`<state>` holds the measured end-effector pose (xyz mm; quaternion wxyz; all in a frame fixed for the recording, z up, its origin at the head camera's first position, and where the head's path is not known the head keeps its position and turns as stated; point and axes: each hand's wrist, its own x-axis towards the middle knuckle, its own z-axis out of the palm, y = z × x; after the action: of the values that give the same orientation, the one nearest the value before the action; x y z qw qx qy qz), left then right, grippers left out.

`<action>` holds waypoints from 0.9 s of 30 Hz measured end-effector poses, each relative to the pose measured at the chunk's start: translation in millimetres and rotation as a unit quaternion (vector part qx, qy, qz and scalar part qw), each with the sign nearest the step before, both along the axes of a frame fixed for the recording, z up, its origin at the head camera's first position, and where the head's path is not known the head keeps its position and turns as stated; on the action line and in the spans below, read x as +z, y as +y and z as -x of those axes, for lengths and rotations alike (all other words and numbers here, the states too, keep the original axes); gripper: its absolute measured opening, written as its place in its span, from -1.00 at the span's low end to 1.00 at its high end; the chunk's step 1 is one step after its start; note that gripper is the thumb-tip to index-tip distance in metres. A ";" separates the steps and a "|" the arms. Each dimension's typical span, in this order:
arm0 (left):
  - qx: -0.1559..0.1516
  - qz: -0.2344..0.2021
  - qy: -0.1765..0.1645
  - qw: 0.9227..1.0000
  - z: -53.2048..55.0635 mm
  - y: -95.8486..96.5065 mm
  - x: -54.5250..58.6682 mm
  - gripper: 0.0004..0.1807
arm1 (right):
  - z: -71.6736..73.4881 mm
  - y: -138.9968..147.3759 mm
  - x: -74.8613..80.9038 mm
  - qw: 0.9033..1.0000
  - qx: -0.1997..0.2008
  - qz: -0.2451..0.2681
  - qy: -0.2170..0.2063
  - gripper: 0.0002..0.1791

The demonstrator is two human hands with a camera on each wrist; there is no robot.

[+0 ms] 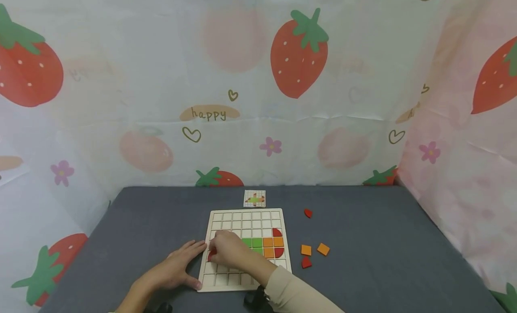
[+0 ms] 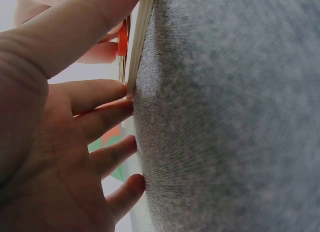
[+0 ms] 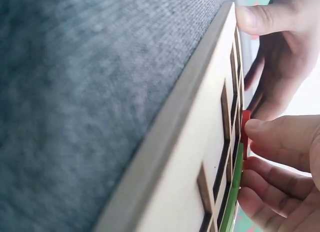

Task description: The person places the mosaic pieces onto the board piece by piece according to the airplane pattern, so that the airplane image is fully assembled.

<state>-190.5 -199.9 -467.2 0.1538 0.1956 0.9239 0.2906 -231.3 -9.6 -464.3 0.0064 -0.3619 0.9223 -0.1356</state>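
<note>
A pale wooden grid board lies on the dark grey table. My right hand reaches over its left side and pinches a red piece with a curved edge, low against the grid. In the right wrist view, the thumb presses that red piece beside a green tile. My left hand rests at the board's left edge, fingers spread and fairly straight, thumb by the near corner. Green tiles, orange tiles and red rounded pieces sit in the grid, partly hidden by my right hand.
Right of the board lie two loose orange squares and two red pieces, one farther back. A small pattern card lies behind the board. Strawberry-printed cloth hangs around the table.
</note>
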 end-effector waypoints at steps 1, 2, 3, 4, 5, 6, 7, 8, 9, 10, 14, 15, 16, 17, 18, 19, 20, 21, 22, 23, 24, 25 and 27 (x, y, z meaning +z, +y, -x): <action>0.000 0.000 0.000 1.000 0.0 -0.1 0.1 0.12 | 0.5 -0.2 -0.4 1.000 0.001 -0.001 0.001 -0.81; 0.000 0.000 -0.001 1.000 0.1 -0.3 0.0 0.12 | 0.8 -0.3 -0.5 1.000 0.002 -0.002 0.002 -0.82; -0.001 0.001 -0.001 1.000 0.5 -0.2 -0.1 0.12 | 0.9 -0.5 -0.5 1.000 0.003 -0.002 0.004 -0.83; -0.001 0.001 -0.002 1.000 0.6 -0.3 -0.3 0.11 | 1.0 -0.8 -0.6 1.000 0.004 -0.001 0.004 -0.84; -0.001 0.001 -0.004 1.000 0.8 -0.4 -0.5 0.11 | 1.1 -1.1 -0.6 1.000 0.004 -0.001 0.004 -0.85; -0.001 -0.001 -0.007 1.000 0.9 -0.5 -0.7 0.12 | 1.0 -1.3 -0.7 1.000 0.004 0.000 0.005 -0.86; -0.002 -0.002 -0.009 1.000 1.1 -0.5 -0.9 0.12 | 1.0 -1.5 -1.0 1.000 0.004 0.001 0.006 -0.87; -0.002 -0.004 -0.012 1.000 1.1 -0.7 -1.1 0.12 | 0.6 -1.5 -1.1 1.000 0.005 -0.001 0.012 -0.88; -0.002 -0.007 -0.015 1.000 1.1 -0.8 -1.2 0.12 | 0.6 -1.7 -1.3 1.000 0.006 -0.003 0.017 -0.88; -0.002 -0.009 -0.018 1.000 1.0 -1.0 -1.3 0.12 | 0.5 -1.8 -1.5 1.000 0.006 -0.005 0.022 -0.89; -0.002 -0.014 -0.022 1.000 0.8 -1.5 -1.4 0.12 | 0.4 -1.3 -0.9 0.999 0.008 -0.015 0.036 -0.92; -0.002 -0.015 -0.021 1.000 0.9 -1.5 -1.4 0.12 | 0.5 -1.1 -0.6 0.999 0.007 -0.016 0.036 -0.93; -0.002 -0.015 -0.020 1.000 0.9 -1.5 -1.3 0.12 | 0.6 -0.8 -0.5 0.999 0.006 -0.017 0.035 -0.93; -0.002 -0.015 -0.019 1.000 0.9 -1.4 -1.1 0.12 | 0.7 -0.5 -0.4 0.999 0.005 -0.018 0.035 -0.93; -0.001 -0.014 -0.019 1.000 0.9 -1.3 -1.0 0.12 | 0.9 -0.3 -0.5 0.999 0.005 -0.019 0.035 -0.94; -0.001 -0.014 -0.019 1.000 0.8 -1.2 -0.8 0.12 | 1.0 -0.2 -0.4 0.999 0.005 -0.022 0.035 -0.94; 0.000 -0.013 -0.019 1.000 0.7 -1.1 -0.6 0.12 | 1.1 0.0 -0.5 0.999 0.005 -0.023 0.035 -0.94; 0.000 -0.013 -0.019 1.000 0.8 -0.9 -0.6 0.12 | 1.2 0.1 -0.6 0.999 0.005 -0.025 0.036 -0.94; 0.000 -0.012 -0.019 1.000 0.7 -0.8 -0.4 0.12 | 1.3 0.1 -0.6 0.999 0.005 -0.026 0.035 -0.94; 0.001 -0.011 -0.018 1.000 0.8 -0.6 -0.4 0.12 | 1.2 0.2 -0.4 0.999 0.006 -0.028 0.035 -0.94; 0.002 -0.011 -0.018 1.000 0.7 -0.5 -0.3 0.12 | 1.1 0.3 0.0 0.999 0.007 -0.028 0.035 -0.94; 0.002 -0.011 -0.017 1.000 0.7 -0.3 -0.2 0.12 | 1.0 0.4 0.2 0.999 0.008 -0.028 0.035 -0.94; 0.003 -0.010 -0.016 1.000 0.7 0.1 0.1 0.11 | 0.7 0.6 0.8 0.999 0.010 -0.028 0.035 -0.94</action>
<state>-191.1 -199.8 -467.2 0.1654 0.1900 0.9188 0.3037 -232.1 -9.0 -463.5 -0.0147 -0.3749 0.9219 -0.0966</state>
